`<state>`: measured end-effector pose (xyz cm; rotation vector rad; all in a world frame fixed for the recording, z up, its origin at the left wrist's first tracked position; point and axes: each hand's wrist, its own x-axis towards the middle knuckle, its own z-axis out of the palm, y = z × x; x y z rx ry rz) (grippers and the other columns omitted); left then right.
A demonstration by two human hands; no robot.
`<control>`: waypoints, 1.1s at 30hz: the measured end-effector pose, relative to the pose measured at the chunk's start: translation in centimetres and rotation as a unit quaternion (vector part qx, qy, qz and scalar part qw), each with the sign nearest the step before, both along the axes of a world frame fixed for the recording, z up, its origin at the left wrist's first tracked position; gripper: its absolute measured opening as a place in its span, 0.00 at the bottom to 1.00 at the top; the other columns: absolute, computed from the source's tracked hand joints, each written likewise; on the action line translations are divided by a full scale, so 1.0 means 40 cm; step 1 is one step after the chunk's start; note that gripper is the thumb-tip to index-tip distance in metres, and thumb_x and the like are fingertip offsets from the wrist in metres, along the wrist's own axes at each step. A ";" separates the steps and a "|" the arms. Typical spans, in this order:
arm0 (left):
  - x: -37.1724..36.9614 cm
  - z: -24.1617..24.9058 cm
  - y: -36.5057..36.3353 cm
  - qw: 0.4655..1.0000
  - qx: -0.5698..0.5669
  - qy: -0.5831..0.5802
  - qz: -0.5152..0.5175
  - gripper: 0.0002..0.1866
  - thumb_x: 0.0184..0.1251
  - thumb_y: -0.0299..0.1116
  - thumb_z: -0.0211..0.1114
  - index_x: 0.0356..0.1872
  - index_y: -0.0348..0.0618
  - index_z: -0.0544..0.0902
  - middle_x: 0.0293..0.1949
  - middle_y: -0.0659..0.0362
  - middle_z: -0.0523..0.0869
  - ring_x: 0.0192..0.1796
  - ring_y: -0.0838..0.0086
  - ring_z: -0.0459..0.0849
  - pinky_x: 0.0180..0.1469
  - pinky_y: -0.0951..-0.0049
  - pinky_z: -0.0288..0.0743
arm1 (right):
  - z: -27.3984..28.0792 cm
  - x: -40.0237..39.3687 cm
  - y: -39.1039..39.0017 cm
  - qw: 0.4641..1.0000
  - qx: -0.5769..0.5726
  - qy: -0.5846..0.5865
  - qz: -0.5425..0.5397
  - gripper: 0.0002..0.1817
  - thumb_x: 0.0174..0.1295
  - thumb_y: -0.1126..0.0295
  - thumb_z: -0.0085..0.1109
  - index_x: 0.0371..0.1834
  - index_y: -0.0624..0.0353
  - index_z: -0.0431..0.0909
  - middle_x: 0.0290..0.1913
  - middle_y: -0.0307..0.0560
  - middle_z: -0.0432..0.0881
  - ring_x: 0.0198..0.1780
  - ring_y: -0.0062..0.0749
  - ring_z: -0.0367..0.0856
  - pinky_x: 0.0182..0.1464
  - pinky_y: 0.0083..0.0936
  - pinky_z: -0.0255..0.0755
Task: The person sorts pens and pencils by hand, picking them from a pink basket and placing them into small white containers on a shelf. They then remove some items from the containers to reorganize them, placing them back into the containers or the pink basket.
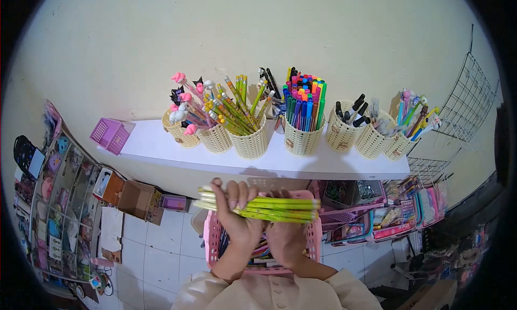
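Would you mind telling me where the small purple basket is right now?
In the head view, the small purple basket lies tipped at the far left end of the white shelf, left of the cream pencil cups.

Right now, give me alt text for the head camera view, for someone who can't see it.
Two bare hands, left hand and right hand, hold a bundle of green pencils sideways over a pink basket. Beyond them, a white shelf carries a row of cream cups full of pens, pencils and markers.
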<state>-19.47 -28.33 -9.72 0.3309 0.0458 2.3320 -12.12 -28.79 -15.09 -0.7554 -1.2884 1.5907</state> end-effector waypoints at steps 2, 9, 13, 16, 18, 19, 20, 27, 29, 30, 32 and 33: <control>0.032 0.004 0.000 0.992 -0.030 -0.085 -0.088 0.10 0.64 0.41 0.44 0.33 0.48 0.69 0.13 0.68 0.56 0.17 0.86 0.55 0.26 0.82 0.59 | 0.043 -0.003 0.018 0.991 0.026 0.130 -0.027 0.20 0.58 0.58 0.42 0.48 0.57 0.53 0.47 0.48 0.58 0.51 0.29 0.54 0.54 0.33 0.50; 0.011 -0.043 0.040 0.984 -0.028 -0.047 -0.172 0.19 0.59 0.44 0.51 0.46 0.45 0.64 0.39 0.54 0.71 0.46 0.64 0.67 0.51 0.62 0.60 | 0.221 -0.031 0.124 0.891 0.138 0.431 -0.035 0.12 0.61 0.61 0.40 0.23 0.51 0.55 0.16 0.35 0.55 0.21 0.19 0.57 0.33 0.23 0.58; -0.074 -0.067 0.068 0.970 -0.117 0.208 0.041 0.28 0.56 0.39 0.56 0.53 0.37 0.56 0.54 0.52 0.61 0.57 0.66 0.59 0.58 0.67 0.52 | 0.348 -0.040 0.192 0.836 0.342 0.406 -0.135 0.09 0.60 0.66 0.42 0.24 0.52 0.57 0.16 0.33 0.53 0.20 0.17 0.56 0.31 0.21 0.58; -0.138 -0.047 0.085 0.805 -0.281 0.455 0.257 0.29 0.53 0.31 0.57 0.54 0.36 0.54 0.54 0.50 0.60 0.57 0.66 0.60 0.58 0.70 0.52 | 0.370 -0.103 0.255 0.871 0.355 0.258 -0.219 0.06 0.58 0.68 0.46 0.27 0.54 0.61 0.17 0.33 0.60 0.20 0.17 0.60 0.29 0.19 0.62; -0.167 -0.054 0.118 0.718 -0.280 0.564 0.297 0.32 0.52 0.30 0.58 0.56 0.35 0.52 0.55 0.50 0.59 0.57 0.65 0.60 0.57 0.68 0.53 | 0.373 -0.144 0.294 0.910 0.337 0.177 -0.164 0.07 0.56 0.67 0.49 0.29 0.57 0.64 0.18 0.34 0.66 0.20 0.16 0.63 0.27 0.17 0.63; -0.174 -0.056 0.133 0.703 -0.276 0.584 0.299 0.35 0.50 0.31 0.60 0.56 0.34 0.51 0.55 0.47 0.58 0.57 0.62 0.59 0.57 0.66 0.53 | 0.369 -0.161 0.316 0.931 0.313 0.111 -0.150 0.09 0.56 0.66 0.51 0.30 0.58 0.65 0.19 0.34 0.68 0.19 0.16 0.65 0.26 0.15 0.63; -0.174 -0.054 0.143 0.704 -0.274 0.581 0.304 0.35 0.50 0.31 0.60 0.56 0.34 0.51 0.55 0.47 0.58 0.57 0.62 0.59 0.57 0.66 0.53 | 0.362 -0.181 0.338 0.930 0.317 0.112 -0.147 0.09 0.56 0.66 0.51 0.30 0.58 0.65 0.19 0.34 0.68 0.19 0.16 0.65 0.26 0.15 0.63; -0.174 -0.020 0.204 0.689 -0.266 0.573 0.356 0.45 0.38 0.25 0.66 0.55 0.35 0.44 0.53 0.41 0.54 0.58 0.57 0.56 0.60 0.65 0.47 | 0.286 -0.268 0.429 0.887 0.390 -0.158 -0.189 0.17 0.49 0.63 0.58 0.34 0.63 0.64 0.24 0.44 0.74 0.27 0.24 0.74 0.31 0.21 0.67; -0.176 -0.020 0.216 0.717 -0.259 0.539 0.357 0.47 0.35 0.24 0.67 0.54 0.37 0.41 0.53 0.41 0.52 0.58 0.57 0.54 0.60 0.65 0.46 | 0.307 -0.252 0.388 0.907 0.363 -0.156 -0.145 0.29 0.42 0.63 0.64 0.44 0.65 0.60 0.31 0.52 0.74 0.36 0.36 0.75 0.38 0.28 0.68; -0.176 -0.019 0.220 0.718 -0.256 0.541 0.357 0.47 0.35 0.24 0.67 0.54 0.37 0.41 0.53 0.41 0.52 0.58 0.57 0.54 0.60 0.65 0.46 | 0.300 -0.249 0.380 0.906 0.364 -0.155 -0.148 0.29 0.42 0.63 0.64 0.44 0.65 0.60 0.31 0.52 0.74 0.36 0.36 0.75 0.38 0.28 0.68; -0.177 -0.016 0.227 0.729 -0.261 0.516 0.367 0.49 0.33 0.22 0.67 0.54 0.32 0.40 0.53 0.37 0.52 0.59 0.53 0.53 0.60 0.63 0.47 | 0.283 -0.240 0.362 0.833 0.482 -0.075 -0.260 0.36 0.39 0.66 0.66 0.50 0.65 0.57 0.41 0.53 0.70 0.45 0.37 0.70 0.45 0.29 0.65; -0.177 -0.015 0.230 0.729 -0.261 0.516 0.365 0.49 0.33 0.22 0.67 0.54 0.32 0.40 0.53 0.37 0.52 0.59 0.53 0.53 0.60 0.63 0.47 | 0.272 -0.229 0.344 0.833 0.482 -0.076 -0.261 0.36 0.39 0.66 0.66 0.50 0.65 0.57 0.41 0.53 0.70 0.45 0.37 0.70 0.45 0.29 0.65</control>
